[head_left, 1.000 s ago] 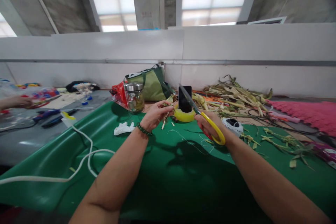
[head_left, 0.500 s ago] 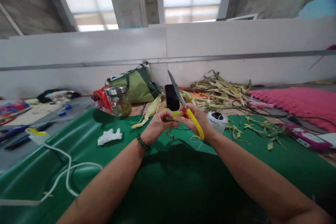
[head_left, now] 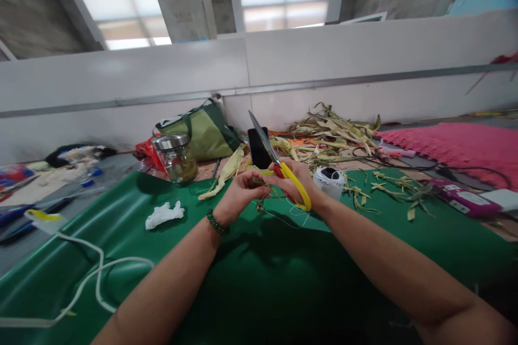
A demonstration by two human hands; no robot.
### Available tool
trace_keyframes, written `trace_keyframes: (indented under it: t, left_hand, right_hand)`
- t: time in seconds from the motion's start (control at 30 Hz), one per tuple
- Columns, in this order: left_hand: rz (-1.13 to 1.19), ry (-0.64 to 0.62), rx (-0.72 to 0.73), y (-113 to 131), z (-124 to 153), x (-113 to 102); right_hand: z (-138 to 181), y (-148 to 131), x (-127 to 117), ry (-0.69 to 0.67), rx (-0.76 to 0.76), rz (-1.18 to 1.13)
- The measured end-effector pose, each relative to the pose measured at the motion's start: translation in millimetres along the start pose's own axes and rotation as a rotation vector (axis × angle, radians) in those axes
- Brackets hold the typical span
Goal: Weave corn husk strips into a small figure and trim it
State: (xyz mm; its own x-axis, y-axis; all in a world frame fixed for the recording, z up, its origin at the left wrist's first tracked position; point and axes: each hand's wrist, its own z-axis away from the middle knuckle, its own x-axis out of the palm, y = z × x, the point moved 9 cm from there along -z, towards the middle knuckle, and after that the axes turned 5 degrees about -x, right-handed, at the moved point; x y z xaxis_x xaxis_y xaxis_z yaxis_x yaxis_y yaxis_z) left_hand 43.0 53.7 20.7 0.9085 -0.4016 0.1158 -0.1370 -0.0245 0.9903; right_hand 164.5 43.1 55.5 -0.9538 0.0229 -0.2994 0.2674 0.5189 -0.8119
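My left hand (head_left: 239,190), with a green bead bracelet at the wrist, pinches a pale green strip of corn husk (head_left: 264,172). In my right hand (head_left: 305,177) rests a pair of scissors (head_left: 297,185) with yellow handles, blades together and pointing up and away. The right fingertips also meet the husk beside the left ones; exactly how they grip it is hidden. Below the hands hangs a small brownish knotted bit (head_left: 260,207) with thin white thread trailing to the right. A spool of white thread (head_left: 329,183) stands just right of my right hand.
A green mat (head_left: 170,275) covers the work surface. Behind the hands lie a phone (head_left: 258,148), a husk piece (head_left: 226,170) and a heap of dry husks (head_left: 335,126). A glass jar (head_left: 178,161), crumpled white tissue (head_left: 165,214) and white cable (head_left: 99,267) are leftward; knotted husk pieces (head_left: 390,188) rightward.
The view has shifted slightly, so most things sit a little further left. My left fingers have shifted on the husk strip; the scissors stay in my right hand.
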Motion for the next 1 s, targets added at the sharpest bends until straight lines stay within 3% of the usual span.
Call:
trace_keyframes:
  t: [0.13, 0.33, 0.7, 0.83, 1.0]
  left_hand:
    - [0.009, 0.049, 0.018, 3.1, 0.9, -5.0]
    - [-0.051, 0.076, 0.129, 12.5, 2.0, -7.6]
    - [-0.315, 0.146, 0.350, 21.5, 10.9, -0.7]
    - [-0.318, 0.143, 0.337, 20.7, 9.5, -0.9]
    - [-0.163, 0.115, 0.202, 13.2, 2.4, -9.8]
  right_hand:
    - [2.3, 3.4, 4.8, -0.085, 0.081, -0.130]
    - [1.2, 6.5, 1.8, -0.032, 0.099, -0.133]
    - [-1.5, 22.3, 9.9, -0.142, 0.198, -0.315]
    - [-1.9, 23.1, 9.5, -0.165, 0.211, -0.296]
    - [-3.2, 9.3, -0.6, -0.147, 0.136, -0.107]
